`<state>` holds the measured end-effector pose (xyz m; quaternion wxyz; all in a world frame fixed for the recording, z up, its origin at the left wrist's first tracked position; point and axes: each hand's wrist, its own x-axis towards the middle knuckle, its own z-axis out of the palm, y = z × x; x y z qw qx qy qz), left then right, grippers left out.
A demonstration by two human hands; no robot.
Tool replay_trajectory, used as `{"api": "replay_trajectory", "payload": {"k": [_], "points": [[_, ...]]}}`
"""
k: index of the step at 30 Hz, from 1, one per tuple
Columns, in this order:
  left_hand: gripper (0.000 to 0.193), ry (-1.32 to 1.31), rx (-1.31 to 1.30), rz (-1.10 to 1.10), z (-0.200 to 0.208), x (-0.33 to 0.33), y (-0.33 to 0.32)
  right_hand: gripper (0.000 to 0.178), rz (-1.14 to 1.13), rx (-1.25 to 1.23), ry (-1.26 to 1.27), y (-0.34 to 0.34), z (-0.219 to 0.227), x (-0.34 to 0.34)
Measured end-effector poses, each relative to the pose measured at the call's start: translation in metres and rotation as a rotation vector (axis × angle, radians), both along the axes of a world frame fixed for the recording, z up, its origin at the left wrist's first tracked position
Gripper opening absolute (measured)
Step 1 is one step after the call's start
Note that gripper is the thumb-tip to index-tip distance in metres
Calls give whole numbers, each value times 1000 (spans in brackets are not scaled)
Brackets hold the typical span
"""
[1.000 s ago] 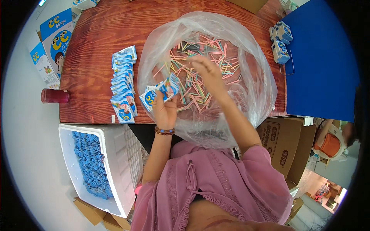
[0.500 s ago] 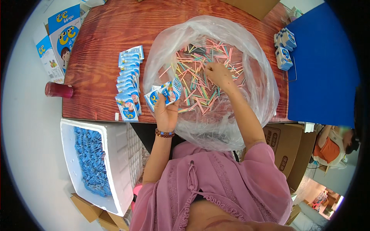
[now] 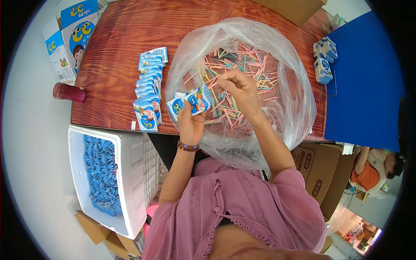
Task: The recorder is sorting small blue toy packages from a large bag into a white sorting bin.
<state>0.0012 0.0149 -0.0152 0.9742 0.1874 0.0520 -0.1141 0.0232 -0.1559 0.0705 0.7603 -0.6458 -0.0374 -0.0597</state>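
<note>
My left hand (image 3: 190, 125) grips small blue-and-white packets (image 3: 201, 100), at least two, fanned over the left rim of a clear plastic bag (image 3: 298, 97). Inside the spread bag lie many thin pastel sticks (image 3: 229, 113), pink, yellow and green. My right hand (image 3: 245, 93) hovers over these sticks, close to the right end of the held packets. Its thumb and forefinger are pinched together; whatever is between them is too small to tell from the sticks behind. Left of the bag, several matching packets (image 3: 149, 89) overlap in a column on the wooden table (image 3: 112, 52).
A red-lidded jar (image 3: 69, 92) lies at the table's left edge. Below it stands a white foam box (image 3: 132, 173) filled with blue packets. Small boxes (image 3: 323, 70) sit at the right beside a blue panel (image 3: 364, 86). Cardboard boxes (image 3: 318, 171) stand under the table; another person (image 3: 368, 171) is at lower right.
My right hand has come up from the sticks and moved left toward the held packets, fingers pinched. My left hand still holds the packets. The whole view has shifted slightly.
</note>
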Motion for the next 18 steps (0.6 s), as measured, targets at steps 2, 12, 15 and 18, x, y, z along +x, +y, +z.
{"api": "replay_trajectory", "payload": {"k": [2,12,15,18], "points": [[27,7,13,22,-2,0,3,4,-57,12,-46,-1,3,-2],[24,27,33,36,2,-1,2,5,-14,-225,-19,7,-2,-3],[22,41,44,44,6,-1,3,7,-60,-358,-147,10,-2,-1],[26,48,35,45,0,-1,5,9,-135,-348,-201,13,1,-4]]}}
